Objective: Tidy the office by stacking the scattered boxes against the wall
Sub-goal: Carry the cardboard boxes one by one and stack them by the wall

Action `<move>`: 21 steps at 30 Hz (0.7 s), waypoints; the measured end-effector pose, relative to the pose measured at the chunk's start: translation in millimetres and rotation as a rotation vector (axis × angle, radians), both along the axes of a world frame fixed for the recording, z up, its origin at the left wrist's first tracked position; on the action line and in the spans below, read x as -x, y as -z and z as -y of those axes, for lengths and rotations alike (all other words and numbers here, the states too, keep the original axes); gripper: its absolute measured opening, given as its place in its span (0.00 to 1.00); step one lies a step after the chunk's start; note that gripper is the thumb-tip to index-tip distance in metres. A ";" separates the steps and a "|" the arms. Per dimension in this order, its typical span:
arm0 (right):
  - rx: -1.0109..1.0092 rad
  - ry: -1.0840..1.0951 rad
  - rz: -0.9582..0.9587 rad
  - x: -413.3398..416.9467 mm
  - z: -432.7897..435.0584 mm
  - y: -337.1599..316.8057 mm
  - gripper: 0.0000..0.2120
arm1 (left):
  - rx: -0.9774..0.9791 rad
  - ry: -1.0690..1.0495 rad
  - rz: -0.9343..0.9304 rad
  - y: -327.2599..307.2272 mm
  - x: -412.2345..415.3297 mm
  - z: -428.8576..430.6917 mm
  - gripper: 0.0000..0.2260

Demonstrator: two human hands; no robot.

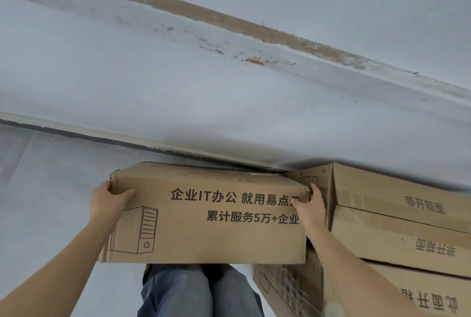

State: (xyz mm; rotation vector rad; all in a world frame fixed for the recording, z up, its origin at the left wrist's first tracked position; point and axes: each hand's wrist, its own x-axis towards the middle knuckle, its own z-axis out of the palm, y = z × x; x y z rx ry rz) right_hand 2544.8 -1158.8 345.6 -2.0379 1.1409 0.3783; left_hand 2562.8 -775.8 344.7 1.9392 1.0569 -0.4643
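Cardboard box sits low in our view at six o'clock, held above our knees in blue jeans, which show just under its bottom edge. The face turned toward us carries black Chinese print and a line drawing of a computer tower. Our left hand clamps the box's upper corner at nine o'clock, fingers curled over the top edge and thumb pressed on the front face. Our right hand grips the opposite end at three o'clock, thumb on the front over the last printed character, fingers hidden round the side. The box spans the gap between our two hands.

Toward four o'clock stands a stack of cardboard boxes, at least three high, its printing upside down to us. Our right hand lies between the held box and this stack, just beside its near corner. A lower carton shows beneath, at five o'clock.

Pale floor covering spreads toward eight o'clock. Beyond it a skirting board runs from nine o'clock to the stack. Above it the pale wall carries a scuffed brown band slanting from eleven to three o'clock.
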 end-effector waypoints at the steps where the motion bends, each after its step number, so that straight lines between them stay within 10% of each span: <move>1: 0.016 -0.002 -0.003 -3.5 2.5 2.8 0.37 | 0.005 0.008 0.009 3.0 -7.0 3.4 0.25; 21: 0.066 -0.175 -0.022 -54.1 20.3 23.9 0.28 | 0.248 0.048 0.039 12.8 -79.0 14.0 0.19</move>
